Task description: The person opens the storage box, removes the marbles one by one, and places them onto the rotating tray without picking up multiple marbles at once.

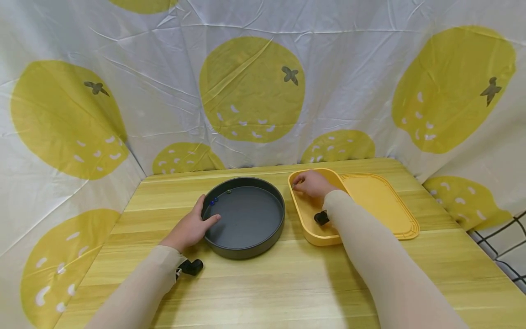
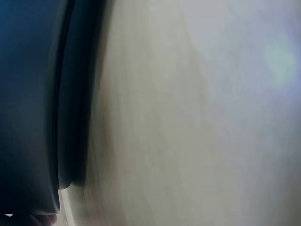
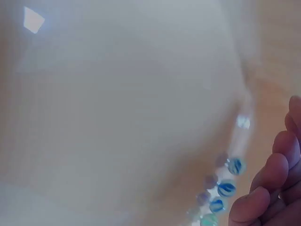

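A round dark grey pan [image 1: 246, 214] lies on the table; my left hand [image 1: 191, 228] holds its left rim, thumb over the inside and fingers along the outer wall. Inside, near the left wall, are two blue marbles [image 1: 212, 202] and a greenish marble [image 1: 228, 192]. My right hand [image 1: 314, 183] reaches into a yellow rectangular box [image 1: 306, 224], its bent fingers close to the left wall. In the right wrist view, several clear marbles [image 3: 226, 188] with blue or green swirls line up along the wall beside the fingertips [image 3: 251, 205]. Nothing shows between these fingers.
A flat yellow lid [image 1: 380, 201] lies right of the box, against its side. The wooden table [image 1: 263, 292] ends at a white curtain [image 1: 349, 91] with yellow fruit prints. Black wire mesh [image 1: 505, 251] shows beyond the right edge.
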The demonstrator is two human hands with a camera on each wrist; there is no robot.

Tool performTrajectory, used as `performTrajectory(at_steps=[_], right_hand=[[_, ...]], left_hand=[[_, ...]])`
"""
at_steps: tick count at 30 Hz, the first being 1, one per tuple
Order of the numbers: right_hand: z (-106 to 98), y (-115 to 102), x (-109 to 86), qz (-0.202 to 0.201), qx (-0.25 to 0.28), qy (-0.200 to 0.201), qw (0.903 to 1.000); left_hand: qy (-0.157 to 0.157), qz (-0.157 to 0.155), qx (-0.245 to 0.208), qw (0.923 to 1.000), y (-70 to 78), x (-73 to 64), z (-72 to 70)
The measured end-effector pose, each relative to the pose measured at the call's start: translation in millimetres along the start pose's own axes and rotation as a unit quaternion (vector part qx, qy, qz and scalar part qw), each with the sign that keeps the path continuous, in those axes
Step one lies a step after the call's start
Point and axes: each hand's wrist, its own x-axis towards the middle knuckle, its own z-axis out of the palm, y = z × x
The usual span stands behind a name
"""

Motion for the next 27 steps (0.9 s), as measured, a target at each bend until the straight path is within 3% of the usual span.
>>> performTrajectory(at_steps=[7, 12, 18, 27], right_hand=[[-14, -4, -6.8, 0.020, 0.068, 0.000, 0.9975], [-22, -15, -8.0, 0.008, 0.089, 0.000, 0.9960], [-26, -45, -9.3, -0.014, 0.098, -0.008, 0.9951], [-16, -95, -13.3, -0.068, 0.062, -0.014, 0.9956]], left_hand=[[0.001, 0.001, 0.002, 1.0000, 0.1, -0.2, -0.4], [0.002, 0.003, 0.003, 1.0000, 0.6, -0.3, -1.3], [0.000, 0.002, 0.003, 1.0000, 2.2, -1.9, -2.0], [-0.002, 0.001, 0.000, 1.0000, -0.3, -1.5, 0.6]])
